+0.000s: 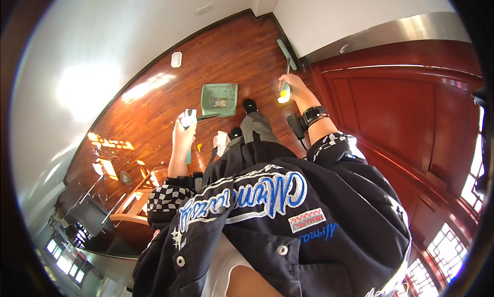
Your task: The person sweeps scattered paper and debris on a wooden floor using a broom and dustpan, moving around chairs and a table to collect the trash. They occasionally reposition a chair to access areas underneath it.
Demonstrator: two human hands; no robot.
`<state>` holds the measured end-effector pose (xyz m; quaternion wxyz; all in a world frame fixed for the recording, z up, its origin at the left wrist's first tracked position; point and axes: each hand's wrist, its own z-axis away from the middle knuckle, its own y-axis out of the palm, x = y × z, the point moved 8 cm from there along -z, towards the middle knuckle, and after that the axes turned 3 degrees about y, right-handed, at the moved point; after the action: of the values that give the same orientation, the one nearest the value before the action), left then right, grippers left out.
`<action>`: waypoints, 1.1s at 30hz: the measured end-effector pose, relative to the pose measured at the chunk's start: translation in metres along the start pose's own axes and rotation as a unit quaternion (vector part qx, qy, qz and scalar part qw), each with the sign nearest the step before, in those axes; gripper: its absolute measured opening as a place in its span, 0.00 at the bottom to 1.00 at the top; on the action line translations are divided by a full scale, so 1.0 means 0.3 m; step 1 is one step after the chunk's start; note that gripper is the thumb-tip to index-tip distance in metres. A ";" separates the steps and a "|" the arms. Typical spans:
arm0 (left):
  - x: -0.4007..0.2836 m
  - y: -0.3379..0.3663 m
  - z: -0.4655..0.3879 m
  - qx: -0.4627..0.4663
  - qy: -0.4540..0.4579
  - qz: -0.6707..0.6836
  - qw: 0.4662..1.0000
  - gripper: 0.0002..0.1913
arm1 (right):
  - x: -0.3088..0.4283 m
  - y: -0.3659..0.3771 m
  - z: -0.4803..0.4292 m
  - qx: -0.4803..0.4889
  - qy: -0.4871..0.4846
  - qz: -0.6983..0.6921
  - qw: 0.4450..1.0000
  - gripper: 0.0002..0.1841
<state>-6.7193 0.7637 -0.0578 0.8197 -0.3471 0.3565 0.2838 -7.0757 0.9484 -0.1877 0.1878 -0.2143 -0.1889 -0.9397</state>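
My left hand (183,133) grips the pale end of a long-handled dustpan's dark pole. The green dustpan (208,89) rests on the wooden floor ahead of my feet, with a small flat scrap and dark specks inside. Farther right, my right hand (296,85) is closed around a broom's handle (285,90), its yellowish end in bright sun. The green broom head (286,53) lies against the base of the wall, beyond that hand.
A white object (176,59) lies near the curved wall. Another pale item (221,141) sits beside my shoe (250,105), near a small yellow thing (199,147). At left stand a wooden chair (133,216) and a dark-seated chair (88,216). Red wooden panelling (389,119) borders the right.
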 end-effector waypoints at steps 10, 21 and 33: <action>-0.096 0.032 0.025 -0.001 0.007 0.077 0.997 0.18 | -0.157 0.294 -0.106 -0.044 0.031 0.046 0.998 0.04; -0.122 0.072 0.019 0.012 0.047 0.068 0.996 0.17 | -0.038 0.228 0.091 0.118 0.179 -0.203 0.955 0.18; 0.021 0.066 -0.025 0.016 0.002 0.023 1.000 0.21 | 0.173 -0.025 0.144 -0.006 -0.073 0.065 0.995 0.03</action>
<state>-6.7325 0.7711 -0.0739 0.8179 -0.3258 0.3704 0.2963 -7.1082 0.9597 -0.1290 0.2332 -0.2953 -0.1819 -0.9085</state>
